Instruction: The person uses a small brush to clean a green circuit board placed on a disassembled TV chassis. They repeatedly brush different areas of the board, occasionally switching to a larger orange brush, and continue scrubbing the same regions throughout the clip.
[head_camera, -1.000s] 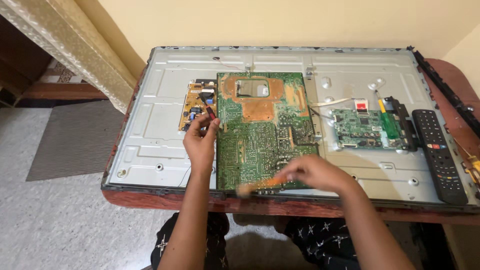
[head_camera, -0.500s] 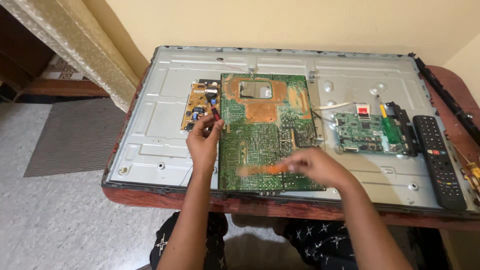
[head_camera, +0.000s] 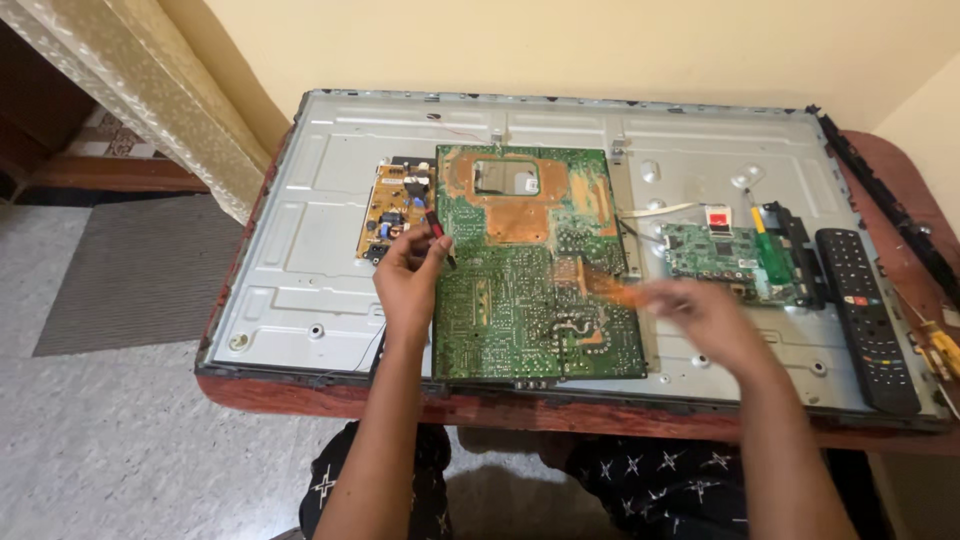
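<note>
- Head view: left hand (head_camera: 408, 280), centre-left of frame, pinches a small red-and-black probe (head_camera: 438, 232) at the left edge of the large green circuit board (head_camera: 530, 290).
- Right hand (head_camera: 705, 312), blurred, right of centre, grips an orange tool (head_camera: 615, 293) over the board's right side.
- Black remote (head_camera: 865, 315) lies far right on the metal panel (head_camera: 300, 270).

The large circuit board (head_camera: 530, 290) is green with bare copper-orange patches near its top. The small board (head_camera: 396, 208) beside it is yellow-orange. The metal back panel (head_camera: 310, 250) is pale silver-grey. The remote (head_camera: 866, 315) is black with a red button. The bench (head_camera: 330, 398) edge is reddish-brown. The trousers (head_camera: 640, 475) are black with white stars.
</note>
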